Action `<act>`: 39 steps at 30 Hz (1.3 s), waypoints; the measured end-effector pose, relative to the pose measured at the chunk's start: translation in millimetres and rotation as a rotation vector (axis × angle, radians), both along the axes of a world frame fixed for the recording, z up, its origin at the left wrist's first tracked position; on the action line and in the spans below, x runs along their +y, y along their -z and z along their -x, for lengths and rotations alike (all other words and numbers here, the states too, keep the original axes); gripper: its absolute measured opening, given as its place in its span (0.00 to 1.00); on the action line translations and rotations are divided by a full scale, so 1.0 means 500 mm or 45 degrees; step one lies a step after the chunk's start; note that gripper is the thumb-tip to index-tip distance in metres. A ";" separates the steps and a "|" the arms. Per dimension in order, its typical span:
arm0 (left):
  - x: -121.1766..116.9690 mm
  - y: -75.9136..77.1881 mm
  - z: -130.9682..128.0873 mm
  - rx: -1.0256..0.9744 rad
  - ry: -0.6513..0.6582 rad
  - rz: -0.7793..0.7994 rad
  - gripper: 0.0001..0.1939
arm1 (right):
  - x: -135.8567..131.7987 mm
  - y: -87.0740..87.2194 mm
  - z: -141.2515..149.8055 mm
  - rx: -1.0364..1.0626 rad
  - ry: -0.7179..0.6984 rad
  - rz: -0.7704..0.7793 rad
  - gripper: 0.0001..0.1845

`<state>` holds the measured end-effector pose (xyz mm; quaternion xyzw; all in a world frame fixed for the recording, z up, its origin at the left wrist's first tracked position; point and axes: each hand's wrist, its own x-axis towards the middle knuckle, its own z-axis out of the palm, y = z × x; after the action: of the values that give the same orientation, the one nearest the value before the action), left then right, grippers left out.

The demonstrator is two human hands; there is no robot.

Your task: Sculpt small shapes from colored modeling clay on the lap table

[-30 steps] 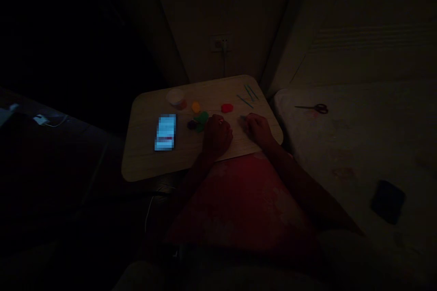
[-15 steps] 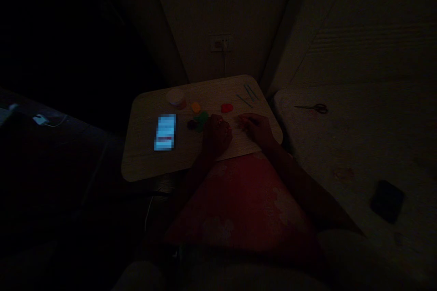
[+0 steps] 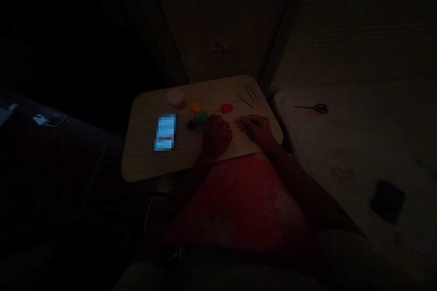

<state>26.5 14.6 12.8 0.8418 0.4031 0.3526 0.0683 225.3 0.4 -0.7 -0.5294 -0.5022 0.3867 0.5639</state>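
The picture is very dark. My left hand (image 3: 217, 137) is curled closed over the small table, and whatever its fingers hold is hidden. Touching or just beside it lies a green lump (image 3: 202, 118) that looks like modelling clay, with a dark lump (image 3: 191, 125) at its left. My right hand (image 3: 257, 129) hovers at or on the tabletop to the right, thumb and fingers pinched together; too little light shows what is between them. A red lump (image 3: 226, 107) sits beyond the gap between both hands, and a flat orange piece (image 3: 195, 107) lies farther left.
On the table (image 3: 143, 163) are a lit phone (image 3: 165, 132), a round tub (image 3: 175, 98) and several thin teal sticks (image 3: 245, 101). Scissors (image 3: 314, 108) and a dark blue object (image 3: 387, 201) lie on the pale surface at right. A wall socket (image 3: 221, 44) is behind.
The view is slightly brighter on the table and red cloth. My right fingers have shifted a little; my left hand stays nearly in place.
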 end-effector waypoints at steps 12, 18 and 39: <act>0.002 0.006 0.001 -0.005 0.008 -0.018 0.07 | 0.006 0.016 -0.002 0.106 -0.059 -0.059 0.20; 0.003 0.008 0.001 0.001 0.004 -0.058 0.06 | 0.005 0.016 -0.005 -0.005 -0.059 -0.029 0.18; 0.003 0.012 0.002 -0.023 0.006 -0.074 0.06 | 0.008 0.014 -0.003 0.004 -0.049 -0.090 0.19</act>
<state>25.4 16.2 6.9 0.8412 0.3899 0.3716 0.0482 226.8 4.2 -7.7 -0.4988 -0.5246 0.3803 0.5756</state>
